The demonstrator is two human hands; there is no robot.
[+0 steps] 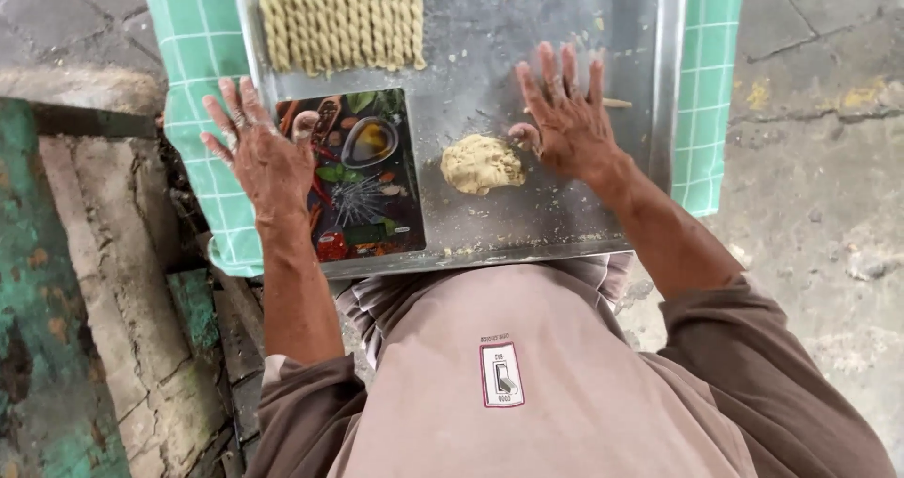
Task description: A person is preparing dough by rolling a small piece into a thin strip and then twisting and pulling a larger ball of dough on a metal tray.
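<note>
**Ana:** Steel first: the wide grey metal tray (pixel 490 26) fills the head view, resting on a green-and-white checked cloth (pixel 188 45) that shows at both its sides. What sits on it?

**Ben:** At twelve o'clock, a row of pale yellow twisted dough ropes (pixel 344 23) lies packed side by side, each rope running toward and away from the person. Near the tray's middle is a small pale lump of dough (pixel 482 164), roundish, with no clear long axis.

**Ana:** And the hands?

**Ben:** The right hand (pixel 567 120) is flat on the tray, palm down, fingers spread apart and pointing to twelve o'clock, gripping nothing. A thin strand of dough (pixel 618 103) pokes out from under it toward three o'clock. The lump lies at about eight o'clock from this hand, just beside the thumb; I cannot tell if they touch.

**Ana:** The left?

**Ben:** The left hand (pixel 262 153) is also open, fingers splayed and dusted white, resting at the nine o'clock edge of a dark rectangular board printed with spices and herbs (pixel 363 177). It holds nothing. The lump lies at three o'clock from it, across the board, so the right hand is clearly nearer.

**Ana:** Around the tray?

**Ben:** Cracked grey stone paving (pixel 819 111) at three o'clock, a weathered green-painted ledge (pixel 38 280) at nine.
</note>
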